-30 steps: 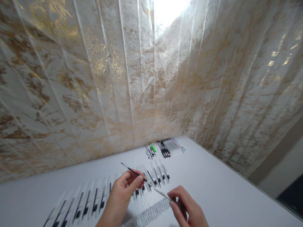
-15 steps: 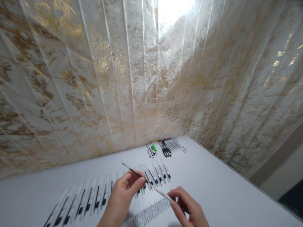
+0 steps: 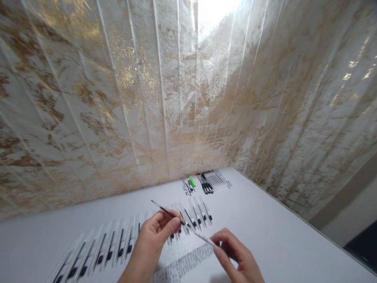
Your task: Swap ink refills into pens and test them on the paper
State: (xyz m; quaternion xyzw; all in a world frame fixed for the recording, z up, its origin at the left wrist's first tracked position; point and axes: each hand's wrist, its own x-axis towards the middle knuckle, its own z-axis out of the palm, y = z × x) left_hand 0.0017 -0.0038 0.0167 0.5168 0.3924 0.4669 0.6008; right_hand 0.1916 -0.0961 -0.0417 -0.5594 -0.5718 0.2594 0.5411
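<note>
On the white table (image 3: 265, 220), a row of packaged pens (image 3: 118, 243) lies, with loose pens (image 3: 207, 182) near the marbled wall (image 3: 118, 98).

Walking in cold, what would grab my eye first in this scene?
Probably the gold-veined marbled wall panels filling the upper view. Low at centre, the left hand pinches a thin dark refill and the right hand a white pen barrel, above a long row of pens across the white table.
</note>
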